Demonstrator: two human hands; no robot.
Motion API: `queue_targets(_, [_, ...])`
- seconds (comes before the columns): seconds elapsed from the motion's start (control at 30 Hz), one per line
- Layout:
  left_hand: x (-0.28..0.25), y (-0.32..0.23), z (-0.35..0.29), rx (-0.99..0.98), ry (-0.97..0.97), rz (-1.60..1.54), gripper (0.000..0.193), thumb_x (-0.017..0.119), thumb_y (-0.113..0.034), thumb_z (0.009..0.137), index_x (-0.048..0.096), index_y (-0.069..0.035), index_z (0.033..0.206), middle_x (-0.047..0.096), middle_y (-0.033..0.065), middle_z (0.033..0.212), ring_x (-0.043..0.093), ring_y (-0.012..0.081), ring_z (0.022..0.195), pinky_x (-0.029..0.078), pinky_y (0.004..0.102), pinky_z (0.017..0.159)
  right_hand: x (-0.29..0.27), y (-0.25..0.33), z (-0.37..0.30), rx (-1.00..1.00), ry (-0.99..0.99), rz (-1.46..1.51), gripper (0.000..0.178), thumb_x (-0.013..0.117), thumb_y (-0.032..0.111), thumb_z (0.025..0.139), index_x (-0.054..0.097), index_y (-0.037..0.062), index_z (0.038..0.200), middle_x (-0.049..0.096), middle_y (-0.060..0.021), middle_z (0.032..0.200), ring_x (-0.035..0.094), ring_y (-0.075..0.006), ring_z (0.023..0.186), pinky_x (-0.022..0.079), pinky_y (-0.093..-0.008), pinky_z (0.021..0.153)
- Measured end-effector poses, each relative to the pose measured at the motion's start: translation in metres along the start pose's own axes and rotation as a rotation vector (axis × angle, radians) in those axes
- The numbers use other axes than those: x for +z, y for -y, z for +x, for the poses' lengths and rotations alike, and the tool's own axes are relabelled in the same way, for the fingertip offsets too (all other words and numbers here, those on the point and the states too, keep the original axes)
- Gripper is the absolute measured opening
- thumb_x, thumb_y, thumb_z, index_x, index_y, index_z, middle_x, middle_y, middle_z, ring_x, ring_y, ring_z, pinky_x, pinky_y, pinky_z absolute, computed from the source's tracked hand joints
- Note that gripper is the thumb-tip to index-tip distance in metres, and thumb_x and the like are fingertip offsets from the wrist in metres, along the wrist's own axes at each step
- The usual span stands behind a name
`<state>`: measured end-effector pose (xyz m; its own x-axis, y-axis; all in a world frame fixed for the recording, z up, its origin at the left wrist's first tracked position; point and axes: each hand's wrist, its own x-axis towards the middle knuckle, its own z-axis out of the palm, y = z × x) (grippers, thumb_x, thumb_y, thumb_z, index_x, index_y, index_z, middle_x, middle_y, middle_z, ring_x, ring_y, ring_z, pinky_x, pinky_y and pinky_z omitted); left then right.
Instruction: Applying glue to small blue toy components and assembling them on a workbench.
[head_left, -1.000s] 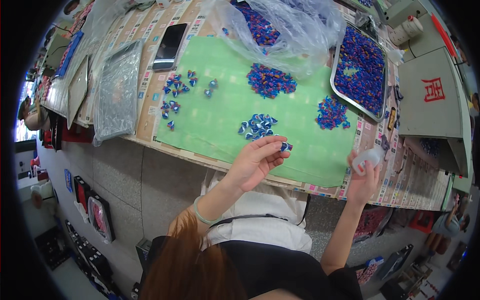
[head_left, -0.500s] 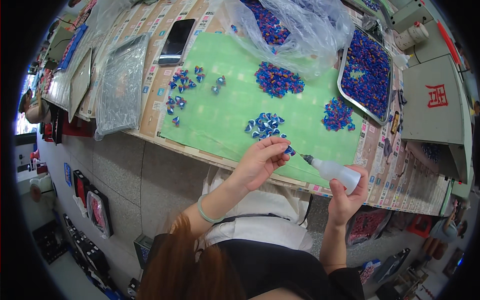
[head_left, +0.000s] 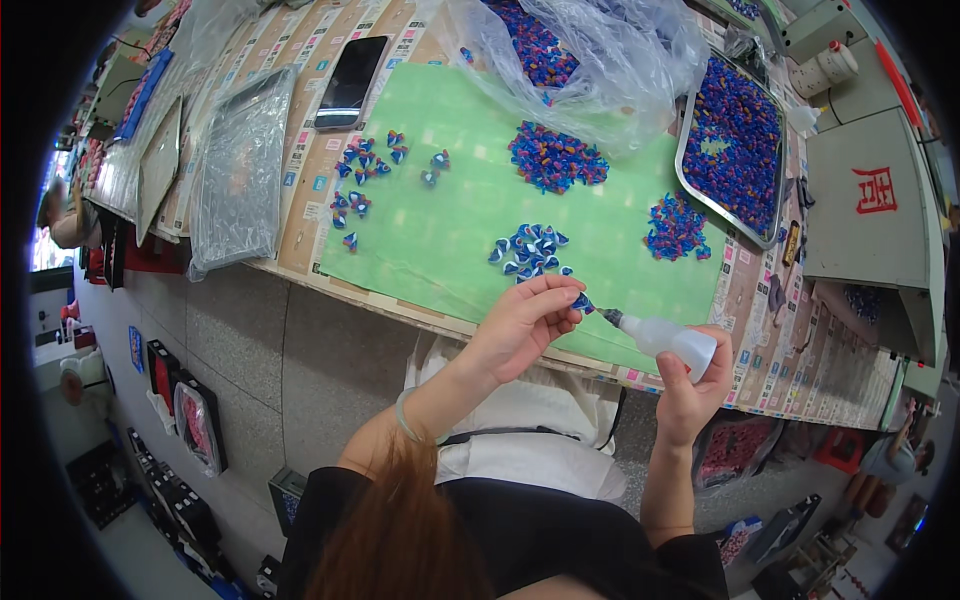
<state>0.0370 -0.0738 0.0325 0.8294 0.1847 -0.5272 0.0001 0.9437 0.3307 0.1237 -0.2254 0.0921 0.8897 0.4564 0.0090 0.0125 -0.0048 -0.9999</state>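
Between thumb and fingertips, my left hand (head_left: pixel 530 325) pinches a small blue-and-white piece (head_left: pixel 582 302) over the mat's front edge. My right hand (head_left: pixel 697 385) is wrapped round a translucent white squeeze bottle (head_left: pixel 665 340), tilted so that its thin dark nozzle (head_left: pixel 610 317) points at that piece; whether the tip touches it I cannot tell. Just beyond my left hand lies a pile of similar blue-and-white pieces (head_left: pixel 530 248). Further back on the green mat (head_left: pixel 450 250) sits a heap of small blue, red and orange pieces (head_left: pixel 557 158), with a smaller heap (head_left: pixel 676 228) to its right.
A metal tray (head_left: pixel 690 180) of coloured pieces stands at the right beside a grey box (head_left: pixel 868 195). Clear plastic bagging (head_left: pixel 620 60) lies at the back. Finished-looking clusters (head_left: pixel 362 160), a phone (head_left: pixel 351 83) and a plastic-wrapped tray (head_left: pixel 240 175) are at left.
The bottle and my right hand have shifted slightly left, bringing the nozzle closer to the pinched piece. My left hand stays almost in place.
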Motion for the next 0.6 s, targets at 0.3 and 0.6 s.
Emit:
queue_targets(0.3, [0.0,0.0,0.001,-0.004,-0.001,-0.013,0.011,0.051,-0.005,0.079,0.054,-0.002,0.09,0.056,0.0032,0.078,0.053,0.0095,0.067,0.044,0.0216,0.066,-0.012,-0.012,0.002,-0.056,-0.022,0.043,0.024,0.063,0.009,0.069,0.046,0.0009,0.084,0.048,-0.0025,0.077,0.045,-0.0086,0.069,0.035,-0.0198,0.064])
queue_targets(0.6, [-0.012,-0.021,0.0,0.106,-0.013,-0.044,0.012,0.049,-0.004,0.08,0.053,-0.002,0.091,0.057,0.0051,0.079,0.054,0.0102,0.068,0.045,0.0219,0.065,-0.105,-0.06,0.055,0.027,-0.435,-0.014,0.035,0.057,0.004,0.076,0.033,-0.0004,0.1,0.049,-0.0124,0.096,0.05,-0.0192,0.088,0.041,-0.0294,0.079])
